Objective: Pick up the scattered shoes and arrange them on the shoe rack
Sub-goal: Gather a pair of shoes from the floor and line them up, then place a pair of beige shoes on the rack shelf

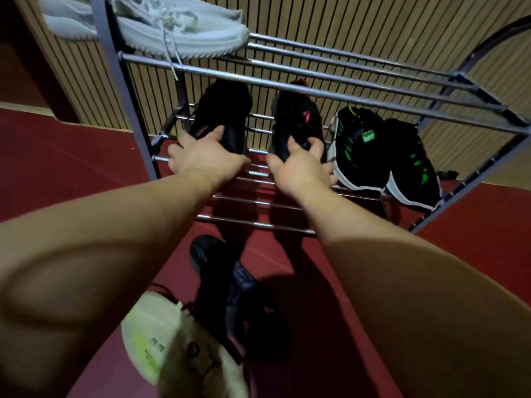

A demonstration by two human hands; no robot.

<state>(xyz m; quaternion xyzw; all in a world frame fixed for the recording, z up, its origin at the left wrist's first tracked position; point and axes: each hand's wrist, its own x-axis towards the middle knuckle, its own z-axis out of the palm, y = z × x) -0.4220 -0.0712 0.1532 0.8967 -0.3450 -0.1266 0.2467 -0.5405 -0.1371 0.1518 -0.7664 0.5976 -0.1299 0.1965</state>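
Dark red floor (57, 173) underfoot, ribbed tan wall panelling (359, 21) behind. Against it, a metal shoe rack (330, 90) of chrome bars in a grey frame. On the top tier, far left, a pale grey sneaker (184, 27), lace dangling over the front bar. On the lower tier, right end, a black-and-green pair (382, 159), heels at the front edge. Left hand (201, 156) clasped over the heel of a black shoe (224, 116); right hand (301, 165) clasped on the heel of a second black shoe with red marks (298, 122), both shoes on the lower bars. Bare bars between the hands and along the top tier's right. On the floor, near the rack's front, a dark shoe (241, 297) touching a cream-and-yellow one (178, 349).
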